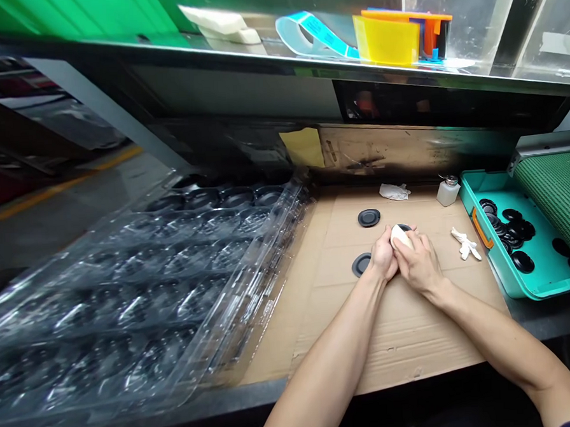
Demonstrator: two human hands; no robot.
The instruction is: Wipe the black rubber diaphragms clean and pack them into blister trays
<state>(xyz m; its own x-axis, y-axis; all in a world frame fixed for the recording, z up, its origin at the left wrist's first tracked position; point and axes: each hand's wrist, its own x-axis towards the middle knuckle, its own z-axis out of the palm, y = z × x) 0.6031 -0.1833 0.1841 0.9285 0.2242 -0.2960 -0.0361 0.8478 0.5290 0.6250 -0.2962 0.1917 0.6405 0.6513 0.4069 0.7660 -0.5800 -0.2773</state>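
Observation:
My left hand (384, 257) is closed around the near side of a round black part (403, 227), most of it hidden by my fingers. My right hand (420, 262) grips a white wad (400, 237), cloth or pad, and presses it against that part. Both hands meet just above the cardboard sheet (396, 335). Two more round black parts lie flat nearby: one disc (369, 218) beyond my left hand, another disc (361, 265) just left of it, partly covered by the hand.
Stacked clear plastic trays (168, 270) with round pockets fill the left. At the right, a teal bin (541, 281) holds several black discs beside a green conveyor belt (558, 186). A small bottle (448, 191), crumpled white cloth (465, 243) and white scrap (394, 192) lie around. A shelf (301, 66) overhangs.

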